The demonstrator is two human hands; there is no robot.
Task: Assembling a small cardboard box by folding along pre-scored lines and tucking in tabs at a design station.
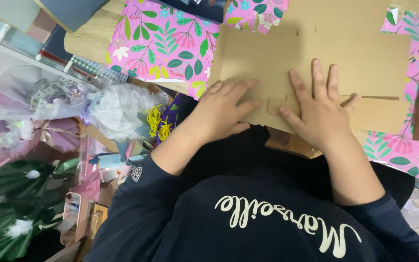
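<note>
Pink floral wrapping paper (pixel 163 41) covers the wooden table (pixel 93 36) beyond both hands, its leaf and flower print showing past the fingertips and again to the right of the right wrist. On top of that paper lies a flat sheet of brown cardboard (pixel 326 53), cut with slots and tabs, stretching from just under the hands away toward the far edge of the table. The left hand (pixel 221 109) rests on the near left part of the cardboard, fingers curled loosely together and pressed down on it, gripping nothing. The right hand (pixel 318 109) lies flat beside it, fingers spread and palm down, touching a small cardboard tab (pixel 276 106) that sticks out between the two hands. Dark blue sleeves (pixel 136 194) are pushed up the forearms. Well off to the left of the left arm stand wrapped bouquets (pixel 54 106) in pale and green paper.
</note>
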